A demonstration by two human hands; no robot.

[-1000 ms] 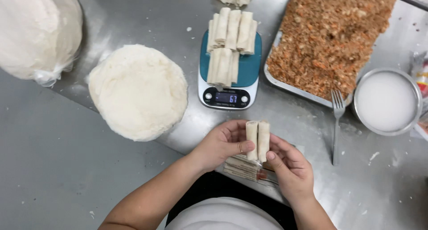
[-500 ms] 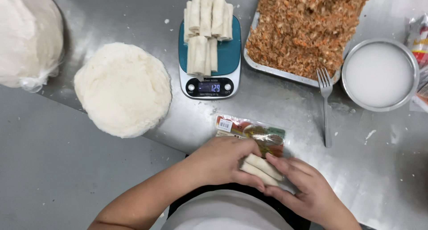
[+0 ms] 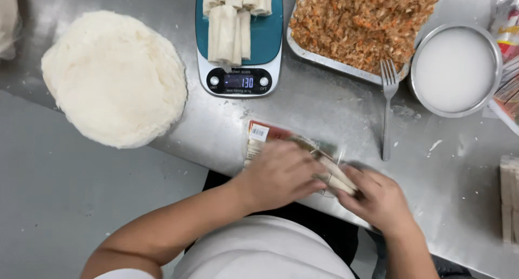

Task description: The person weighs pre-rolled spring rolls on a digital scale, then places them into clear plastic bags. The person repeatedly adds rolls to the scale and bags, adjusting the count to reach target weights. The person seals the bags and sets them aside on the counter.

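Working at the near edge of a steel table, both hands meet over a clear plastic packet with a printed label at its far left corner. Left hand lies palm down across the packet, fingers curled and covering most of it. Right hand comes in from the right, fingers closed on pale rolled sticks that poke out between the two hands, at the packet's right end. Motion blur here; cannot tell whether the left hand grips the rolls or only presses on the packet.

Beyond the hands, a small kitchen scale with a teal top and lit display carries a stack of the same pale rolls, laid lengthwise. Left of the scale, a thick round pile of white wrappers overhangs the table edge. Right of the scale, a metal tray holds brown minced filling flecked with orange. A fork lies just beside the tray, tines toward it, handle pointing at the right hand. Further right, a round metal bowl of white liquid. More pale rolls sit stacked at the far right edge of view, well apart from the hands.
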